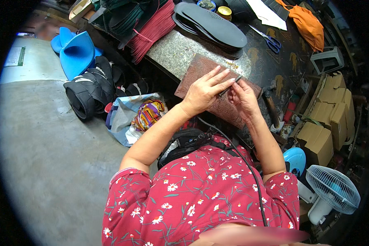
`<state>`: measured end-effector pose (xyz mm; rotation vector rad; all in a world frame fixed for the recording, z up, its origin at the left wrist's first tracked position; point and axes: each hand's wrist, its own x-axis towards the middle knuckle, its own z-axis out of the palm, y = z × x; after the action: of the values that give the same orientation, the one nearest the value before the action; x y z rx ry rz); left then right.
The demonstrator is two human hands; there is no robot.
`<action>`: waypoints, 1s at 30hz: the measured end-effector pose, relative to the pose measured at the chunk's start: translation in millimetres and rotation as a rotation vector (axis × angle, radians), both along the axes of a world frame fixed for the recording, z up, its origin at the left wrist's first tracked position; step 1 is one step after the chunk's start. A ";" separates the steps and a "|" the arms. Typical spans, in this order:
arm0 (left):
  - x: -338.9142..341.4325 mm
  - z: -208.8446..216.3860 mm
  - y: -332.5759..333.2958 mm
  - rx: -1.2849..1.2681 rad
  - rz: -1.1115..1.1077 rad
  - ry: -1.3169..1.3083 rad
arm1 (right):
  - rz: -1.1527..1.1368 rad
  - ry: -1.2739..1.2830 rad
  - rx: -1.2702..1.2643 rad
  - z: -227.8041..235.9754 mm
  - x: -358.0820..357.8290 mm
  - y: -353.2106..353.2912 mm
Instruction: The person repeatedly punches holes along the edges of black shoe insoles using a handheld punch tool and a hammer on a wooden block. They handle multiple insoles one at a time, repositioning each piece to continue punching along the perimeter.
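A reddish-brown rectangular board lies tilted at the near edge of the worktable, under both hands. My left hand rests over it with the fingers stretched out, their tips at a short, thin dark strip. My right hand pinches that strip between thumb and fingers, just to the right of the left fingertips. The strip runs slantwise between the two hands, and part of it is hidden by the fingers. Whether it is a tool or a piece of material I cannot tell.
Grey insole sheets, a pink-red bundle, blue-handled scissors and an orange cloth bag lie on the worktable. A fan and cardboard boxes stand at right. Black rolls and a cloth-filled bag sit at left.
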<state>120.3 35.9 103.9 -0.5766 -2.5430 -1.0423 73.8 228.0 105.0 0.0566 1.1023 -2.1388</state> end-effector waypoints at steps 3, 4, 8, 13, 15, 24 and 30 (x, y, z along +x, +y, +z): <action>7.7 2.4 -23.0 -0.082 0.068 -0.042 | -0.140 0.955 0.620 0.7 -2.6 6.1; 15.0 1.2 -32.9 -0.073 0.153 -0.087 | -0.206 1.295 0.690 -1.5 -3.9 8.1; 34.9 -14.3 -66.5 -0.131 0.356 -0.265 | -0.024 1.385 0.955 -25.2 -8.3 1.2; 30.2 -38.4 -52.6 -0.281 0.474 -0.428 | -0.140 1.341 0.808 -47.3 -13.0 2.6; 21.7 -43.7 -42.2 -0.171 0.502 -0.647 | -0.117 1.434 0.792 -51.3 -12.1 6.3; 34.7 -47.7 -78.0 -0.120 0.515 -0.822 | -0.129 1.209 1.184 -56.1 -10.5 42.4; 18.1 -46.4 -81.0 0.249 0.489 -0.849 | -0.154 1.128 1.080 -49.1 -6.0 44.8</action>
<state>138.4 -45.1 57.5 0.6773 -2.8809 -1.5885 67.8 272.9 55.9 -0.6458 2.8420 -1.3300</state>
